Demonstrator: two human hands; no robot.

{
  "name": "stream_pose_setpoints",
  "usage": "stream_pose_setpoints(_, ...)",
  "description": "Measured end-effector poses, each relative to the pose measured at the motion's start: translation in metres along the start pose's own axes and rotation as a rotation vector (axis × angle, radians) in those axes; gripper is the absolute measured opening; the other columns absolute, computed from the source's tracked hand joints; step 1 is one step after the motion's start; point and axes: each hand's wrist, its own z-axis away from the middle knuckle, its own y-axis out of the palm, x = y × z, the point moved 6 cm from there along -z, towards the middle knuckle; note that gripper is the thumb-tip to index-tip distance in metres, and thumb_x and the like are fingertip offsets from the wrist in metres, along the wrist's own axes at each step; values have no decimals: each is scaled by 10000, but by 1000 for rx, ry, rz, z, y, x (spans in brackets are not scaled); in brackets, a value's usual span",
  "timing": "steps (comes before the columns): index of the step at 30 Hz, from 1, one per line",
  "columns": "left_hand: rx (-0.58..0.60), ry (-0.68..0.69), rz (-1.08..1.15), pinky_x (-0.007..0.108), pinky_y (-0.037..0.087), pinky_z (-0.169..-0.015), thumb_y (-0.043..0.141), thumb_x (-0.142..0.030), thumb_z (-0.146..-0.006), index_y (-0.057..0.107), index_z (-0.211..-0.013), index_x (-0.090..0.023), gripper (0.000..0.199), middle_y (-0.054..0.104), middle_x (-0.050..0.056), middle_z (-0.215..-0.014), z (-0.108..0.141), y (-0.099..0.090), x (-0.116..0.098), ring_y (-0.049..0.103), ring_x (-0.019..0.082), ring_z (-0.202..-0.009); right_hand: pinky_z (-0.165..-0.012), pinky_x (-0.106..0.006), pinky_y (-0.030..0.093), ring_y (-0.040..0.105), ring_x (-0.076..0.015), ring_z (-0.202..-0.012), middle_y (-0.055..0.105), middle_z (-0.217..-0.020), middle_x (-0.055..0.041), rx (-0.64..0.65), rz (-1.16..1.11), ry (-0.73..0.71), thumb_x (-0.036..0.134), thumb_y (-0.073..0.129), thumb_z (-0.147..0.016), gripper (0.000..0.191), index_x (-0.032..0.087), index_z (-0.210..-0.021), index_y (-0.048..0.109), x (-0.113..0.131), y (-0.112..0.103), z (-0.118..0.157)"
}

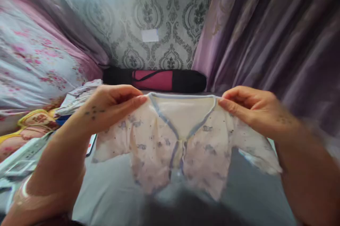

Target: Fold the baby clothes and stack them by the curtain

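A small pale baby shirt (156, 144) with grey-blue prints and blue neck trim hangs stretched between my hands, above a grey-blue sheet (106, 187). My left hand (117, 103) pinches it at one shoulder beside the neckline. At the opposite shoulder, my right hand (247, 107) grips the cloth between thumb and fingers. Its front is joined at the middle of the chest and parts below that. Both sleeves droop outward under my hands, and the lower hem is blurred.
Folded clothes (79, 95) and a yellow-edged cloth (34, 123) lie at the left. A phone (91, 145) shows partly behind my left forearm. Along the patterned wall lies a black and pink long bag (154, 80). Purple curtains (255, 34) hang at the right.
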Motion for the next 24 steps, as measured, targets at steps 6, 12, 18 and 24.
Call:
stream_pose_setpoints(6,505,-277,-13,205,280,-463,515,-594,-786,667,-749,-138,482,494,-19,-592,-19,91,97,418,100,-536,-535,-229,395,573,-139,-628,672,-740,-14,484,90,89,550,609,-800,384,171,-788,669,-79,80,-23)
stream_pose_setpoints(12,536,-238,-234,239,289,-526,432,-427,-851,585,-651,-142,380,510,5,-583,-19,185,177,462,129,-570,-625,-236,387,628,-178,-784,708,-893,-68,478,442,103,404,497,-918,286,167,-852,642,-161,143,-34)
stream_pose_setpoints(18,446,-90,-571,277,375,-624,274,-381,-978,570,-942,-184,357,674,99,-874,-23,200,188,628,209,-761,-703,-273,388,665,-228,-937,696,-1032,-95,432,773,-3,410,302,-1025,319,208,-1063,546,-182,164,-37)
stream_pose_setpoints(24,434,22,-683,304,430,-683,216,-396,-1008,541,-1009,-185,388,684,112,-911,-42,207,202,660,226,-793,-711,-294,418,688,-249,-937,685,-1071,-101,416,962,-90,429,246,-1036,352,202,-1081,511,-191,174,-61)
